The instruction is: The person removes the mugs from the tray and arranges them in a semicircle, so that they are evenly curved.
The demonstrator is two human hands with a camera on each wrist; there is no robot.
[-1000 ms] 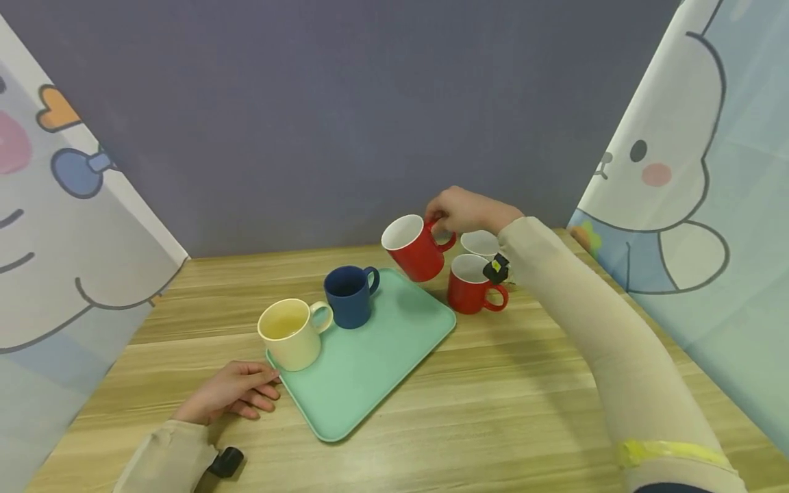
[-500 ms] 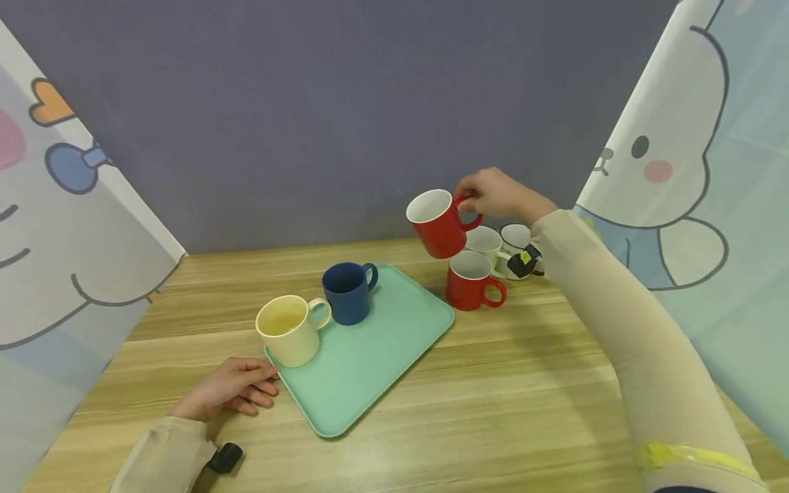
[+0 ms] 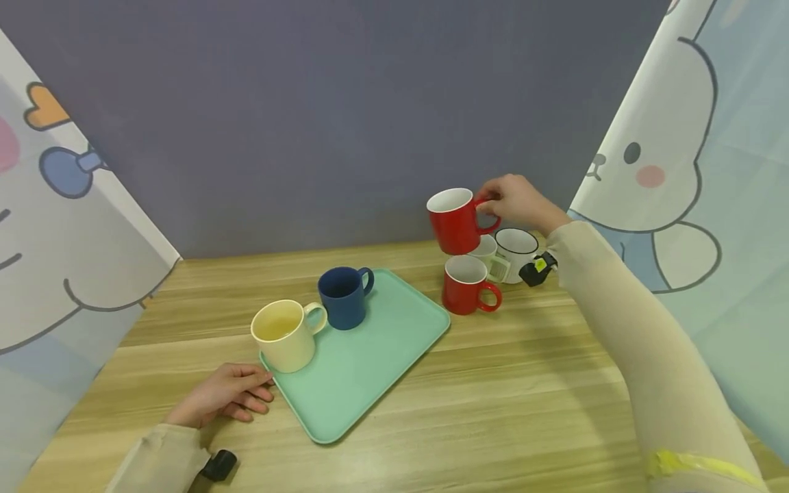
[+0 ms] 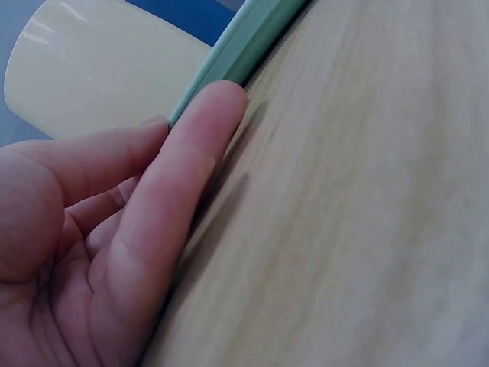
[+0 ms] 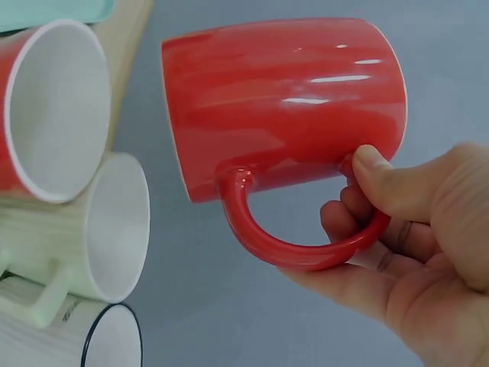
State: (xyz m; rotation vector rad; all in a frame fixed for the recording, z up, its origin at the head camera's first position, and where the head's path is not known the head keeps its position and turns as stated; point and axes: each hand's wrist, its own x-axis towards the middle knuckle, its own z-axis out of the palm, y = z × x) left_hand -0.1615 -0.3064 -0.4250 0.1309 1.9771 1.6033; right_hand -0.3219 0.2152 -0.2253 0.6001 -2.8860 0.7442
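Note:
My right hand [image 3: 516,198] pinches the handle of a red mug [image 3: 455,226] with a white inside, raised above the other mugs on the right and upright. The right wrist view shows the thumb pressed at the handle's base and fingers hooked round it. At the near-left rim of a mint-green tray [image 3: 370,370], my left hand [image 3: 224,394] holds the edge between thumb and finger, its other fingers loose over the table. On the tray stand a cream mug [image 3: 290,349] at the left corner and a dark blue mug [image 3: 345,308] behind it.
Just right of the tray stands another red mug [image 3: 462,291]. Behind it are a pale green mug [image 3: 490,257], partly hidden, and a white mug with a black rim [image 3: 514,257]. A grey wall [image 3: 308,137] closes off the back of the wooden table [image 3: 493,397].
My right hand has carried the red mug rightward, off from over the tray to above the mugs beside it, and it now hangs more upright. My left hand stays at the tray's rim.

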